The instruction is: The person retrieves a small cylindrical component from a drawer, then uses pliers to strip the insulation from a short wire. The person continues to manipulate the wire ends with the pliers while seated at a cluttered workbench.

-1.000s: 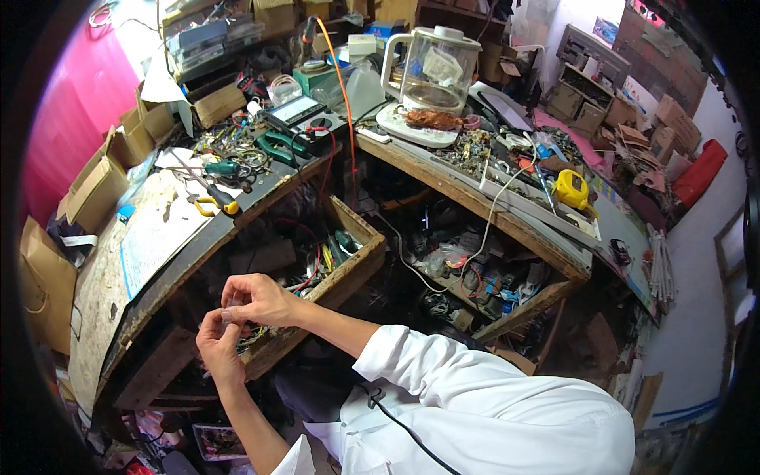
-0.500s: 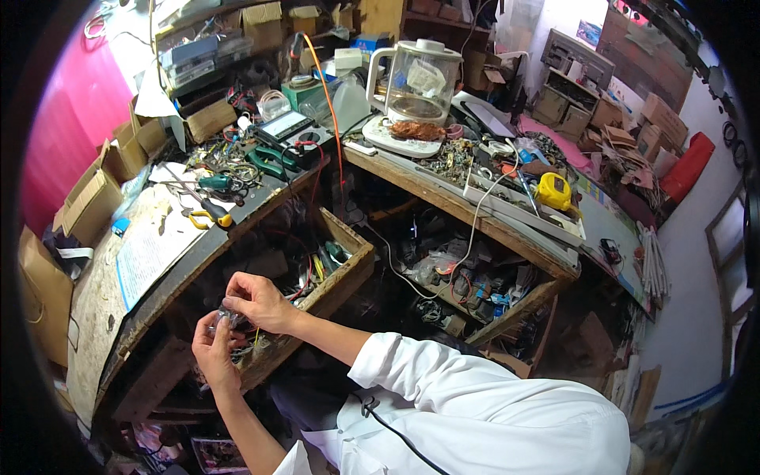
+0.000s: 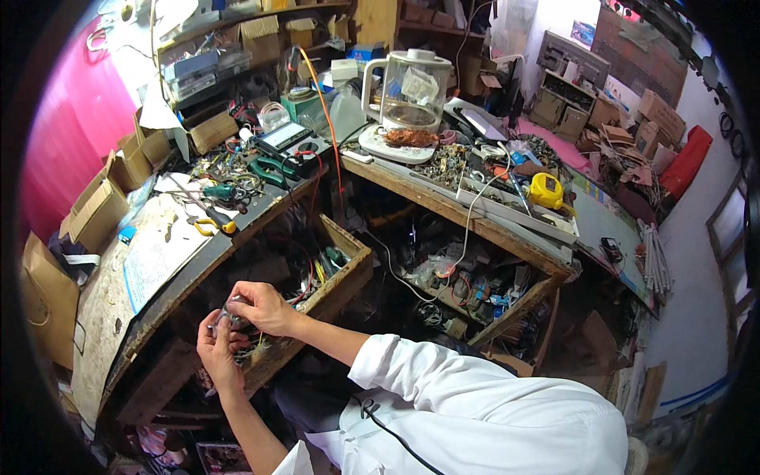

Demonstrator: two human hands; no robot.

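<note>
Both hands meet over an open wooden drawer (image 3: 348,273) on the left. My left hand (image 3: 220,348) has its fingers bent around a small greyish, shiny piece (image 3: 226,315); what kind of thing it is I cannot make out. From above and the right, my right hand (image 3: 265,307) pinches the same piece with thumb and fingertips. Fingers cover most of it. Wires and small parts lie in the drawer below the hands.
On the left bench lie yellow-handled pliers (image 3: 212,225), a multimeter (image 3: 283,141) and loose tools. A glass kettle (image 3: 410,91) and a yellow tape measure (image 3: 547,191) stand on the right bench. A second open drawer (image 3: 518,309) full of parts juts out beneath.
My head view has shifted slightly, so the scene sits a little differently. The fingers of my right hand have moved slightly on the small piece; both hands stay together.
</note>
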